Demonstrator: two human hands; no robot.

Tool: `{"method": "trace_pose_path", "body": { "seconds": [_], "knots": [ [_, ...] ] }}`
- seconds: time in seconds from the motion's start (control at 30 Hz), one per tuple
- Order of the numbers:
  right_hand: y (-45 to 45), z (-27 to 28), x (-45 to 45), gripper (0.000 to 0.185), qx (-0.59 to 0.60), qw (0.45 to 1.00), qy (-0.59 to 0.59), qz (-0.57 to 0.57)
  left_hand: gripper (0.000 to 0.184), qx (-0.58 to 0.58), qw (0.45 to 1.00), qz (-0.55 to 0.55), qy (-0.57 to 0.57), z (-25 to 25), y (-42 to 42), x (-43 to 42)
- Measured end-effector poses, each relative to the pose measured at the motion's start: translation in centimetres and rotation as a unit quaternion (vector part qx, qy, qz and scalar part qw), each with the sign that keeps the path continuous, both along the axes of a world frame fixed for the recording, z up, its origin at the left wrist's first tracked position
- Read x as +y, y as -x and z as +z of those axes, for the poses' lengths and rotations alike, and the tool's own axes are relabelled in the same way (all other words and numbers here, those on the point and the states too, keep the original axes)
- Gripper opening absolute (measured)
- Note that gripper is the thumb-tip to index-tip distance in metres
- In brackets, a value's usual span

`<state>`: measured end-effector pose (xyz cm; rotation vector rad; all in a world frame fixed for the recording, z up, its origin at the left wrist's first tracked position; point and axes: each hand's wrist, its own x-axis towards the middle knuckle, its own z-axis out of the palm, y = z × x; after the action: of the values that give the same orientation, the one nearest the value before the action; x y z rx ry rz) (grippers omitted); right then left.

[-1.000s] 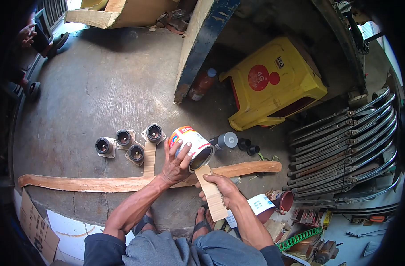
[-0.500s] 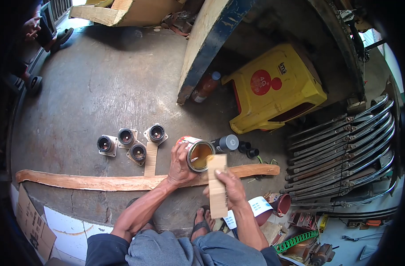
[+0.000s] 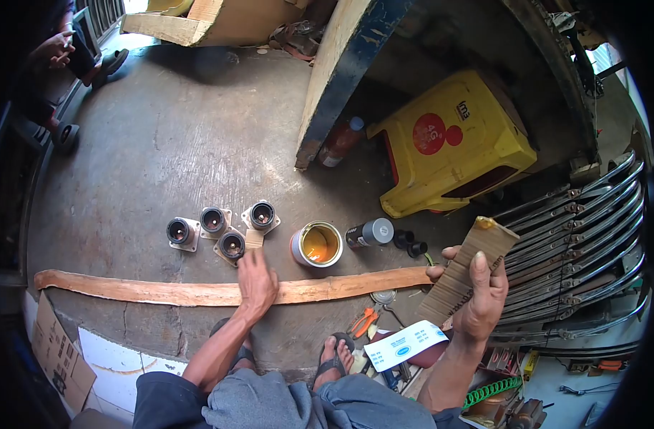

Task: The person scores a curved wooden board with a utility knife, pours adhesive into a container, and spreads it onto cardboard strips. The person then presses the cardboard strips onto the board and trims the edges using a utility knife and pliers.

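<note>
My right hand (image 3: 484, 300) grips a corrugated cardboard piece (image 3: 464, 275), raised at the right, with an amber smear on its upper end. An open can (image 3: 296, 247) of amber liquid stands upright on the floor, touched by neither hand. My left hand (image 3: 257, 282) is over the long wooden strip (image 3: 162, 294), its slightly blurred fingers at a small cardboard strip (image 3: 254, 239) whose lower part is hidden. Just beyond those fingers are several black cylindrical parts on square flanges (image 3: 232, 244).
A dark spray can (image 3: 370, 233) lies right of the open can. Behind are a yellow stool (image 3: 456, 143), a bottle (image 3: 340, 143) and a blue-edged board (image 3: 348, 79). Curved metal tubes (image 3: 577, 250) are stacked right. Pliers (image 3: 365, 322) lie near my feet. Another person's hands (image 3: 54, 50) show upper left.
My left hand has let go of the can, now standing on the floor, and moved left to the small cardboard strip. My right hand has lifted its cardboard away to the right.
</note>
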<state>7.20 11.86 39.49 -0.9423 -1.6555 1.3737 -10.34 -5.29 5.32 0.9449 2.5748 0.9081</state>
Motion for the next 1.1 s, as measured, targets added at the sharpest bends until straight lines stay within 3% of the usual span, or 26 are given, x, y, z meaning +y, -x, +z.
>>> {"method": "trace_pose_path", "body": {
  "seconds": [0.13, 0.3, 0.47, 0.5, 0.53, 0.57, 0.67, 0.83, 0.9, 0.97, 1.03, 1.07, 1.1],
  "knots": [
    [0.3, -0.9, -0.5, 0.028, -0.024, 0.999, 0.012, 0.034, 0.066, 0.064, 0.992, 0.029, 0.109, 0.4, -0.6, -1.2],
    [0.3, -5.1, -2.1, 0.032, -0.030, 0.987, 0.136, 0.075, 0.071, 0.057, 0.991, 0.045, 0.115, -1.3, -0.6, 0.0],
    [0.2, -7.8, -3.2, 0.038, -0.109, 0.961, 0.211, 0.139, 0.068, -0.029, 0.996, 0.087, -0.024, -3.2, -0.6, -0.3],
    [0.5, -7.9, -3.3, 0.038, -0.108, 0.962, 0.210, 0.140, 0.065, -0.048, 0.994, 0.076, -0.069, -2.5, -0.2, -0.2],
    [0.8, -7.9, -3.5, 0.038, -0.126, 0.959, 0.207, 0.148, 0.050, -0.032, 0.991, 0.087, -0.095, -1.6, -0.4, -0.1],
    [0.9, -7.8, -3.7, 0.039, -0.145, 0.955, 0.206, 0.157, 0.050, -0.032, 0.991, 0.088, -0.095, -0.9, -0.4, -0.2],
    [1.2, -8.2, -3.9, 0.039, -0.163, 0.951, 0.187, 0.184, 0.020, 0.033, 0.969, 0.033, -0.243, 4.0, 1.4, 0.6],
    [1.4, -10.0, -4.0, 0.037, -0.161, 0.961, 0.122, 0.191, 0.017, -0.002, 0.933, 0.071, -0.352, 9.4, 3.7, 2.4],
    [1.4, -9.8, -3.5, 0.036, -0.171, 0.962, 0.103, 0.188, 0.023, -0.307, 0.886, 0.089, -0.336, 11.2, 4.0, 2.5],
    [0.8, -9.5, -3.3, 0.036, -0.185, 0.961, 0.093, 0.181, 0.029, -0.340, 0.871, 0.005, -0.355, 11.2, 3.6, 2.4],
    [0.6, -9.2, -3.1, 0.034, -0.161, 0.968, 0.142, 0.127, 0.032, -0.452, 0.781, 0.015, -0.432, 10.0, 1.8, 2.2],
    [0.4, -9.3, -3.1, 0.037, -0.160, 0.970, 0.135, 0.121, 0.040, -0.540, 0.736, 0.010, -0.407, 8.7, 1.4, 1.7],
    [0.1, -9.7, -3.2, 0.037, -0.161, 0.970, 0.136, 0.119, 0.040, -0.542, 0.736, 0.009, -0.405, 8.9, 0.6, 1.2]
  ]
}}
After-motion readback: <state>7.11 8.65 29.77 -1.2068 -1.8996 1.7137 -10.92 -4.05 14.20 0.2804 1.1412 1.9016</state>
